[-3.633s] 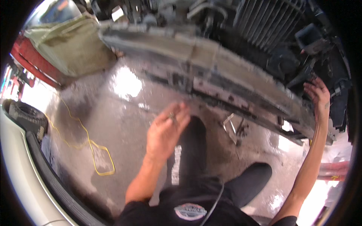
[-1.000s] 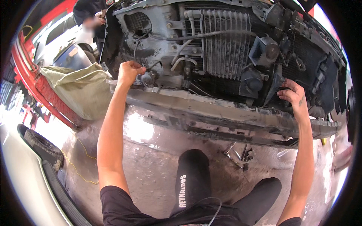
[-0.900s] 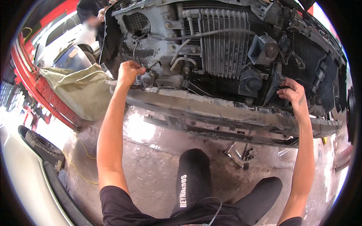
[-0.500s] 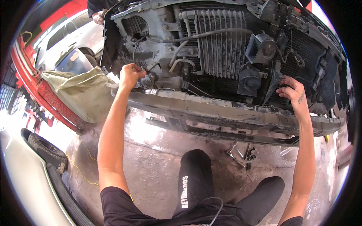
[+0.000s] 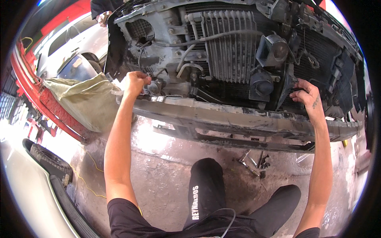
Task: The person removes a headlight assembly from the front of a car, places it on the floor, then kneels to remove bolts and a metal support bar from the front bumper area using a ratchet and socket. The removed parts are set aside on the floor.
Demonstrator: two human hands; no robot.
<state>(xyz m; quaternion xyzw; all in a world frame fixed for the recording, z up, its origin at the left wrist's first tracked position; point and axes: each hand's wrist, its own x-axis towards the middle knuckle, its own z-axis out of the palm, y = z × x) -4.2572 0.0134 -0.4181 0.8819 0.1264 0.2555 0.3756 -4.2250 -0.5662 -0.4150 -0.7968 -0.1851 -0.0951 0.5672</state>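
My left hand (image 5: 136,83) is at the left front of an opened-up car front, above the long metal bumper beam (image 5: 190,105). Its fingers are pinched together; whatever they hold is too small or hidden to make out. Next to it sit a small round part (image 5: 155,86) and a pale bent hose (image 5: 189,66). My right hand (image 5: 308,95) is curled at the edge of an upright black bracket (image 5: 286,85), its fingertips partly hidden there. Just left of that bracket are a round black horn (image 5: 262,86) and a boxy housing (image 5: 273,49). A finned cooler (image 5: 230,45) stands between my hands.
A socket wrench (image 5: 250,162) and other tools lie on the wet floor below the beam. At left are a draped tan cloth (image 5: 87,101), a red lift post (image 5: 47,95) and a pale car (image 5: 24,190). Another person's hand (image 5: 104,19) shows at the upper left.
My left hand has dropped slightly beside the small round part, fingers still pinched. My right hand stays at the black bracket. The view has shifted a little.
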